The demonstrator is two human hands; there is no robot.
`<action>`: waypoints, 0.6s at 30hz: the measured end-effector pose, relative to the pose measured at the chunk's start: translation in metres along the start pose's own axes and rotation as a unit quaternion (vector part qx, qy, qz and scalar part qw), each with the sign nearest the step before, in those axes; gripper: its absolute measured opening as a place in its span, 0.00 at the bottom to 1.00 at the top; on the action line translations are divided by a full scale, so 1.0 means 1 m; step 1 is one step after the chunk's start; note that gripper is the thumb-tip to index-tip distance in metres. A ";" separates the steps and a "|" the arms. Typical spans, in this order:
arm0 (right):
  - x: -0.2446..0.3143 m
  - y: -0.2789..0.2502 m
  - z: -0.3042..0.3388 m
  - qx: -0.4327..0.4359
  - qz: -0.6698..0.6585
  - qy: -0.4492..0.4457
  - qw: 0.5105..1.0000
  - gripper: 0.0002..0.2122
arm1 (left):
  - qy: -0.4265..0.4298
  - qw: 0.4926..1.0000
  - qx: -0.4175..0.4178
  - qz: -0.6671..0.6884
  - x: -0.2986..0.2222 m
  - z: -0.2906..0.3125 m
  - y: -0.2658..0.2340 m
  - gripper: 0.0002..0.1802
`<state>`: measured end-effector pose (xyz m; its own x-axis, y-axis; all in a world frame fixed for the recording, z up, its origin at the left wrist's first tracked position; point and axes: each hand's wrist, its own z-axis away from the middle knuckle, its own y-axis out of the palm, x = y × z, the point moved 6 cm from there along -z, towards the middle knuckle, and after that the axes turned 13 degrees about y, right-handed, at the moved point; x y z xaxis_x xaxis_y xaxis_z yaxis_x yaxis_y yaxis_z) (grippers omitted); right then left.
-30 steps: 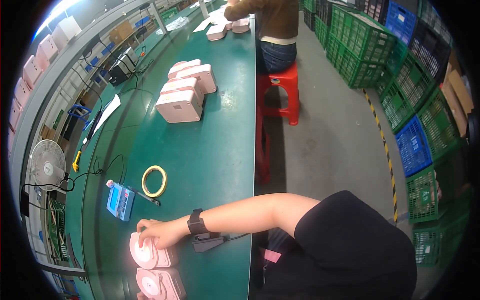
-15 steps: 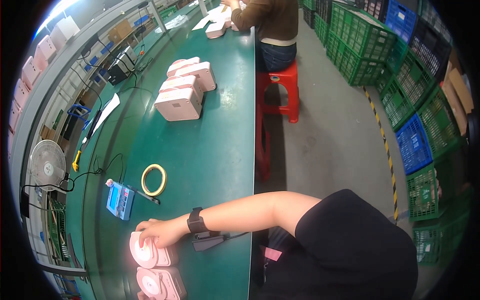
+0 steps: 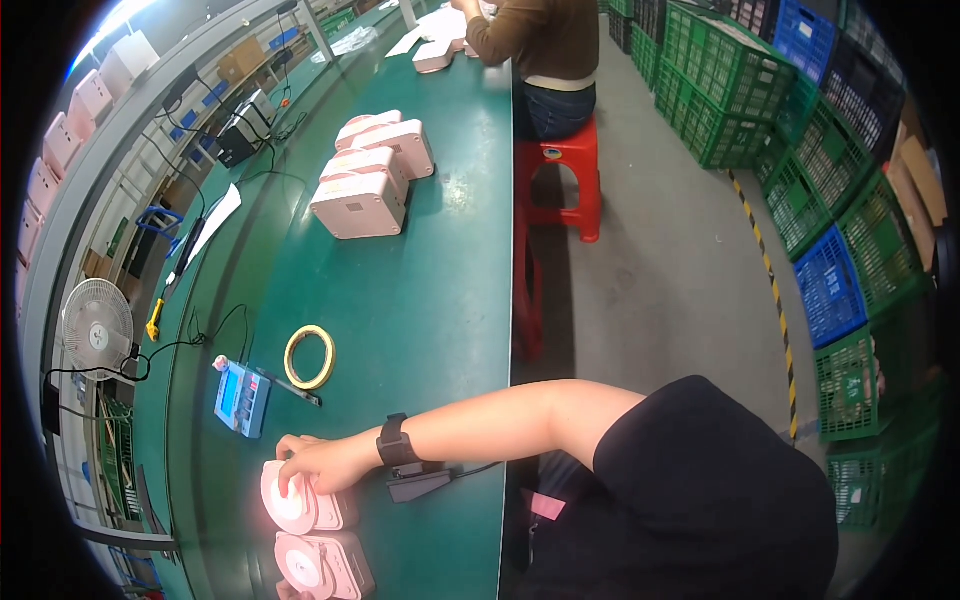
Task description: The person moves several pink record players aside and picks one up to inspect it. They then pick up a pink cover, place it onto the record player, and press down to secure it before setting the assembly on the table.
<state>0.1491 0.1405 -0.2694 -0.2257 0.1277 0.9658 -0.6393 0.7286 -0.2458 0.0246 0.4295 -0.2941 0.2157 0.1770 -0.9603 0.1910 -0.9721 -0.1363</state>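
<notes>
Two pink devices shaped like small record players, each with a round disc on top, are side by side on the green table at the lower left. My right hand (image 3: 325, 466) is closed over the farther pink record player (image 3: 290, 500), one finger on its glowing disc and other fingers at its far edge. A black band circles that wrist. The nearer pink record player (image 3: 302, 566) sits just below, its lower part cut off by the frame. At its lower left edge, fingertips of my left hand (image 3: 286, 591) show; the rest of that hand is out of view.
Beyond my right hand are a small blue meter (image 3: 240, 400), a yellow tape roll (image 3: 310, 357) and a black cabled box (image 3: 420, 485). Several pink cases (image 3: 365, 205) stand farther up. A co-worker (image 3: 545, 50) sits on a red stool (image 3: 572, 180). Crates (image 3: 725, 80) line the right.
The whole view has shifted very slightly. Both hands and the pink record players keep their places.
</notes>
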 end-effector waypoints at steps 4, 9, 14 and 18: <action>0.001 0.000 0.001 0.001 -0.005 0.001 1.000 0.23 | -0.021 0.999 -0.024 -0.007 0.003 0.001 -0.005 0.20; -0.001 0.001 0.001 -0.011 0.017 -0.001 1.000 0.23 | -0.005 1.000 -0.001 0.001 0.005 0.000 -0.006 0.20; -0.001 0.001 -0.001 -0.007 0.020 -0.013 1.000 0.23 | 0.011 1.000 0.011 0.006 0.002 -0.001 -0.001 0.20; -0.003 0.001 -0.003 -0.015 0.031 -0.027 0.999 0.21 | 0.013 1.000 0.010 0.007 0.001 -0.002 -0.001 0.20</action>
<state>0.1515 0.1432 -0.2722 -0.3037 0.1368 0.9429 -0.6005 0.7409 -0.3009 0.0263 0.4306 -0.2941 0.2436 0.1671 -0.9554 0.1686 -0.9773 -0.1280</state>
